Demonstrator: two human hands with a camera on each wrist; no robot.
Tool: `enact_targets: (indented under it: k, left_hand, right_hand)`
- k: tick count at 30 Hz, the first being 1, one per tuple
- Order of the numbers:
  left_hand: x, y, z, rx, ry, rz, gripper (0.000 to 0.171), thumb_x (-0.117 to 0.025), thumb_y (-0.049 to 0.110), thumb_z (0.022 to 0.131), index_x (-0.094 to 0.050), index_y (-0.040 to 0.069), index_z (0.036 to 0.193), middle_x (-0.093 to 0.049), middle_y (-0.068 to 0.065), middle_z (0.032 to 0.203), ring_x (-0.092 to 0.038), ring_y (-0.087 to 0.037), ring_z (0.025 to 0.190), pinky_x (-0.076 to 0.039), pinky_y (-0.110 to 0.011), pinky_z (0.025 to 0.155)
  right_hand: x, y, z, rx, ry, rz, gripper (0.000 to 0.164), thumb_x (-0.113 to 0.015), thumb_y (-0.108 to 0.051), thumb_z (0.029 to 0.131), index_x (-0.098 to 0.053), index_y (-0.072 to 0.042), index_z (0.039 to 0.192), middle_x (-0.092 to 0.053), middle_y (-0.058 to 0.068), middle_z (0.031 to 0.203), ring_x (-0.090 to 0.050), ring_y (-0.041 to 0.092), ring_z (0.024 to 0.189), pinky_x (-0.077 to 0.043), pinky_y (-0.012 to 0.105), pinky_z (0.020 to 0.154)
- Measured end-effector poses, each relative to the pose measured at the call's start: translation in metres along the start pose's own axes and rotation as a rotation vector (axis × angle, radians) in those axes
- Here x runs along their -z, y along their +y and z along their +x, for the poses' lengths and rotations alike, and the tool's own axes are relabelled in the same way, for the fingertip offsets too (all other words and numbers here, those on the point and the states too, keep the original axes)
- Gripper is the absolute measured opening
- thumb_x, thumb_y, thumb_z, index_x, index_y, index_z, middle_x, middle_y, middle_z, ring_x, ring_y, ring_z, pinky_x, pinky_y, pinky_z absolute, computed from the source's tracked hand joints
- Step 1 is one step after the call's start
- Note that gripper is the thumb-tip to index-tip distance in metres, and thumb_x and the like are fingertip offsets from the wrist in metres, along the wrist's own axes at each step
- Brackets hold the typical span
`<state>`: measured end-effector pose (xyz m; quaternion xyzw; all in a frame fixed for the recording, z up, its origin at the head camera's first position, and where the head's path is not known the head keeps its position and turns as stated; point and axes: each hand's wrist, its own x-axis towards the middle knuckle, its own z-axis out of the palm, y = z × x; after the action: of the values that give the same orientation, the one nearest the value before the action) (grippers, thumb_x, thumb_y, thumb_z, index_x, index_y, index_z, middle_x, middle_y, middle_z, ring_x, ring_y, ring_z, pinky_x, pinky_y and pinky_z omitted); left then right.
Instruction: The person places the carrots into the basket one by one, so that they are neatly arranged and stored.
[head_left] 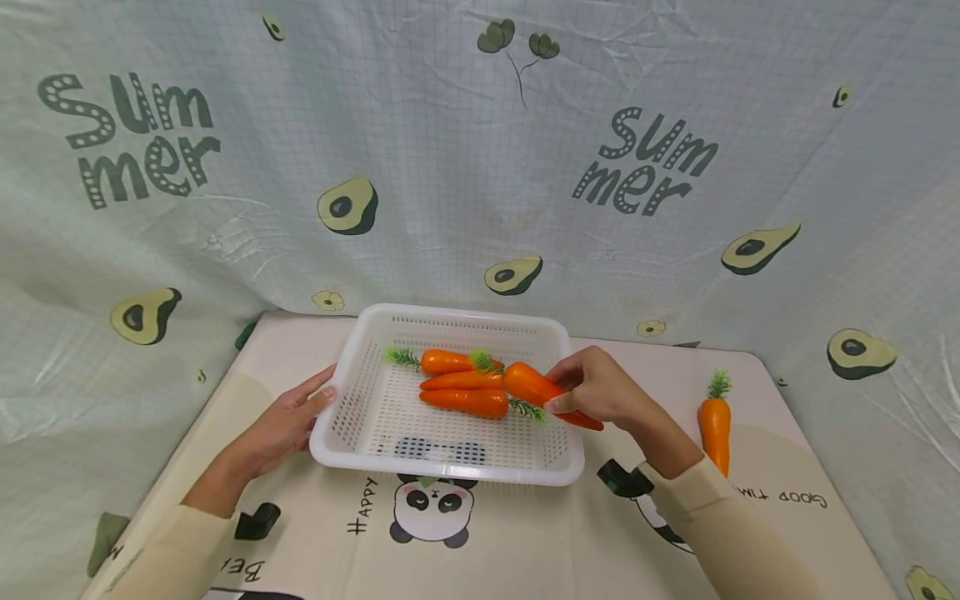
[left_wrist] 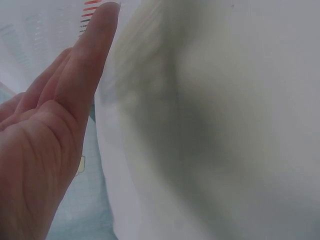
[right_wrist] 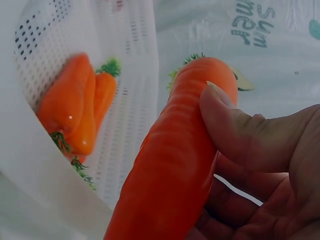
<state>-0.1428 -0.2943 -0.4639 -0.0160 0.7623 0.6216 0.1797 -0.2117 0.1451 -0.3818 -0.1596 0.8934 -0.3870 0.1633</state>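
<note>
My right hand [head_left: 596, 387] pinches an orange toy carrot [head_left: 528, 383] between thumb and fingers. This carrot slants over the right side of a white plastic basket [head_left: 352, 460], green top toward the basket's middle and tip beyond the rim. In the right wrist view, the thumb presses on the ridged body of the held carrot [right_wrist: 172, 150]. Three more carrots [head_left: 465, 403] lie side by side in the basket. At the basket's left side, my left hand [head_left: 281, 429] rests its fingers against the rim and outer wall; the left wrist view shows those fingers [left_wrist: 92, 55] extended.
Another carrot [head_left: 715, 429] lies on the table at the right, partly behind my right forearm. The table [head_left: 495, 558] has a printed cover with pandas and lettering. A patterned curtain [head_left: 450, 150] rises behind and along both sides. Dark wrist-worn pieces [head_left: 257, 522] sit at both wrists.
</note>
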Motion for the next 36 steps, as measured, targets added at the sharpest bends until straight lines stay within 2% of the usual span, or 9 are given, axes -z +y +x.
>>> enact_targets:
  k: [10, 22, 36]
  left_hand:
    - [0.001, -0.001, 0.000, -0.004, 0.003, 0.011, 0.071, -0.044, 0.043, 0.112, -0.008, 0.024, 0.169, -0.037, -0.032, 0.162, -0.066, -0.028, 0.117, -0.060, -0.041, 0.085]
    - [0.000, 0.000, 0.000, -0.005, 0.000, 0.011, 0.072, -0.044, 0.043, 0.112, -0.007, 0.023, 0.169, -0.036, -0.032, 0.162, -0.065, -0.030, 0.118, -0.060, -0.042, 0.085]
    - [-0.001, 0.000, 0.000, 0.006, 0.010, 0.030, 0.072, -0.044, 0.043, 0.111, -0.007, 0.025, 0.169, -0.036, -0.032, 0.162, -0.065, -0.031, 0.117, -0.060, -0.041, 0.085]
  right_hand:
    - [-0.009, -0.008, 0.009, -0.007, -0.042, -0.006, 0.025, -0.085, -0.004, 0.082, -0.080, 0.000, 0.107, -0.077, 0.012, 0.100, -0.066, 0.024, 0.088, -0.061, 0.038, 0.082]
    - [-0.022, -0.016, 0.018, 0.039, -0.113, 0.037, 0.028, -0.085, -0.002, 0.082, -0.080, 0.002, 0.109, -0.078, 0.012, 0.102, -0.068, 0.023, 0.088, -0.062, 0.042, 0.089]
    - [-0.034, -0.025, 0.023, 0.003, -0.122, 0.019, 0.030, -0.085, 0.001, 0.080, -0.079, 0.002, 0.110, -0.073, 0.011, 0.099, -0.063, 0.024, 0.089, -0.061, 0.035, 0.085]
